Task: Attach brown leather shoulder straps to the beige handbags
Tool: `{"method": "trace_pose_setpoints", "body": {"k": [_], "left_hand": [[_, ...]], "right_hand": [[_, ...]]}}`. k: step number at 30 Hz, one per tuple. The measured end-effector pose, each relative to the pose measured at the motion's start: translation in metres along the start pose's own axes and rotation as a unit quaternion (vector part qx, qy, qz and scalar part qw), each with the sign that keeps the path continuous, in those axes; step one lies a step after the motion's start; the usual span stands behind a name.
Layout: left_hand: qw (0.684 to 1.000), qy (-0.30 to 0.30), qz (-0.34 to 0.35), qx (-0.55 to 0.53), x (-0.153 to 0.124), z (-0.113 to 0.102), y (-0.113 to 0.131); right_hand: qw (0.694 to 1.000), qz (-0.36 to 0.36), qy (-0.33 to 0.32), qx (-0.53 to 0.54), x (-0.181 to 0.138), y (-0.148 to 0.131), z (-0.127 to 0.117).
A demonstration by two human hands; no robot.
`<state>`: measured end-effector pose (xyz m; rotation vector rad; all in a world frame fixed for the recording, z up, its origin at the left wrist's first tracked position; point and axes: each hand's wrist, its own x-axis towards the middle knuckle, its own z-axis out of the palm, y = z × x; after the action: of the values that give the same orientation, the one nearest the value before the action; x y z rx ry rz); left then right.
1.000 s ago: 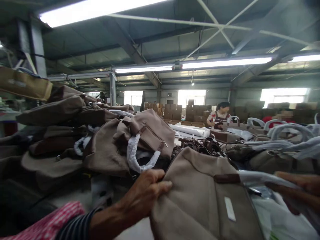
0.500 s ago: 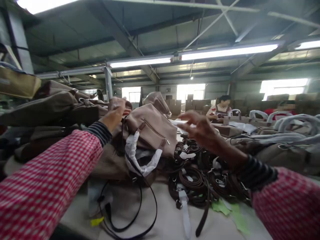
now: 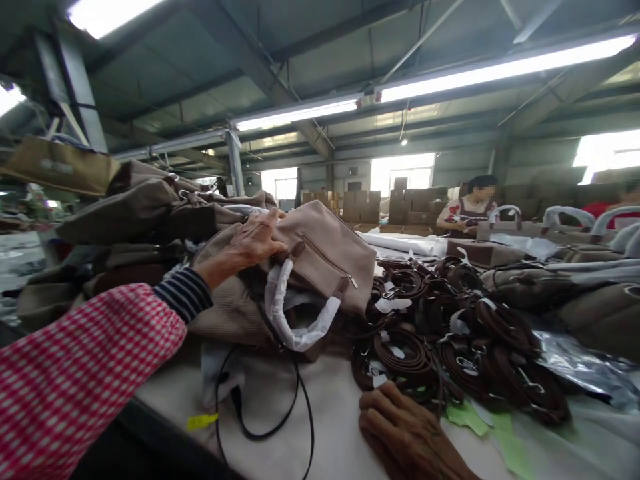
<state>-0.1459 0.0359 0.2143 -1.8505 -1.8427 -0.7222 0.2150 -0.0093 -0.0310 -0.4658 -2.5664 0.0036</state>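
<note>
A taupe handbag with a front zip and a white-wrapped handle leans on the pile in the middle. My left hand is at its upper left side, thumb on the front and fingers over the edge, gripping it. Lower right, my right hand is low over the table with fingers curled in, at the near edge of the coiled dark brown straps. A white-wrapped tab runs down toward its fingers; what they hold is hidden. A thin black strap loops down below the bag.
More taupe bags are piled on the left. Green paper scraps, a yellow tag and clear plastic lie on the pale table. A co-worker sits beyond, with further bags to the right.
My right hand has come down from above the straps to the table's near side, its fingers now curled. My left hand stays at the bag. The view has shifted slightly left.
</note>
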Motion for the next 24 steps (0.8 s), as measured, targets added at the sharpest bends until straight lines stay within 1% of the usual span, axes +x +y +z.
{"method": "trace_pose_setpoints", "body": {"k": [4,6,8,11,13,15,18,20,21,22,23,24], "left_hand": [[1.0,-0.019,0.008,0.014,-0.014,-0.016,-0.015],[1.0,-0.006,0.005,0.016,-0.022,-0.019,-0.018],[1.0,0.023,-0.011,0.013,-0.028,-0.018,-0.018],[0.996,0.065,-0.065,-0.001,-0.034,-0.018,-0.018],[0.99,0.098,-0.097,-0.014,-0.04,-0.023,-0.017],[0.983,0.145,-0.108,-0.025,-0.052,-0.034,-0.016],[0.97,0.208,-0.116,-0.046,-0.086,-0.056,-0.018],[0.965,0.225,-0.122,-0.062,-0.119,-0.068,-0.021],[0.965,0.221,-0.125,-0.072,-0.137,-0.072,-0.023],[0.967,0.205,-0.128,-0.086,-0.157,-0.074,-0.025],[0.968,0.179,-0.139,-0.111,-0.178,-0.074,-0.028],[0.969,0.135,-0.16,-0.129,-0.199,-0.072,-0.03]], "right_hand": [[1.0,0.005,0.006,0.006,-0.003,0.0,0.001],[1.0,0.006,0.015,0.019,-0.003,-0.001,-0.001],[0.999,0.006,0.018,0.035,-0.003,-0.004,-0.005],[0.998,0.008,0.003,0.056,-0.002,-0.006,-0.008],[0.998,0.011,-0.005,0.066,-0.002,-0.006,-0.007],[0.998,0.005,-0.001,0.069,-0.002,-0.004,-0.005],[0.998,-0.005,0.005,0.063,-0.004,-0.001,-0.002],[0.998,-0.011,0.008,0.058,-0.005,0.0,-0.002],[0.998,-0.015,0.015,0.058,-0.005,0.0,-0.002],[0.998,-0.021,0.024,0.058,-0.006,0.001,-0.002],[0.997,-0.028,0.031,0.06,-0.006,0.001,-0.003],[0.997,-0.033,0.035,0.062,-0.006,0.002,-0.002]]}}
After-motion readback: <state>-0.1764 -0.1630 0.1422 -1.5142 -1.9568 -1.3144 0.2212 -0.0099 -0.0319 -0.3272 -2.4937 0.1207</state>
